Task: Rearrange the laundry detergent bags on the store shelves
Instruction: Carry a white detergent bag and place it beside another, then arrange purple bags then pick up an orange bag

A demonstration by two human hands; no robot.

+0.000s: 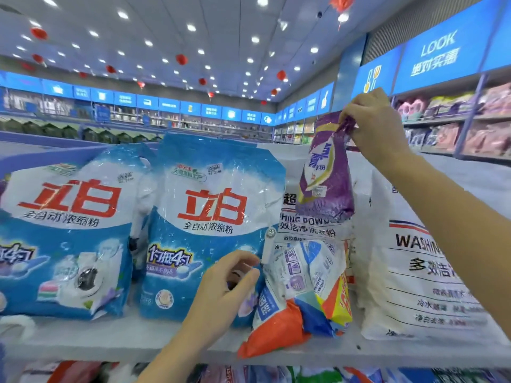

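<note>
My right hand (pixel 374 125) pinches the top corner of a small purple detergent bag (pixel 326 172) and holds it in the air above the top shelf (pixel 110 341). Below it a small orange, blue and white bag (pixel 298 294) leans on the shelf. My left hand (pixel 224 294), fingers curled, grips that bag's upper left edge, in front of a big blue and white bag (pixel 215 211). A second big blue bag (pixel 66 233) stands at the left. Large white washing-powder sacks (pixel 414 272) stand at the right, behind my right forearm.
The shelf's front edge runs across the bottom, with more bags on the shelf below (pixel 249 375). Across the aisle at the right are wall shelves (pixel 470 128) with pink packs under blue signs. Far shelving lines the back of the store.
</note>
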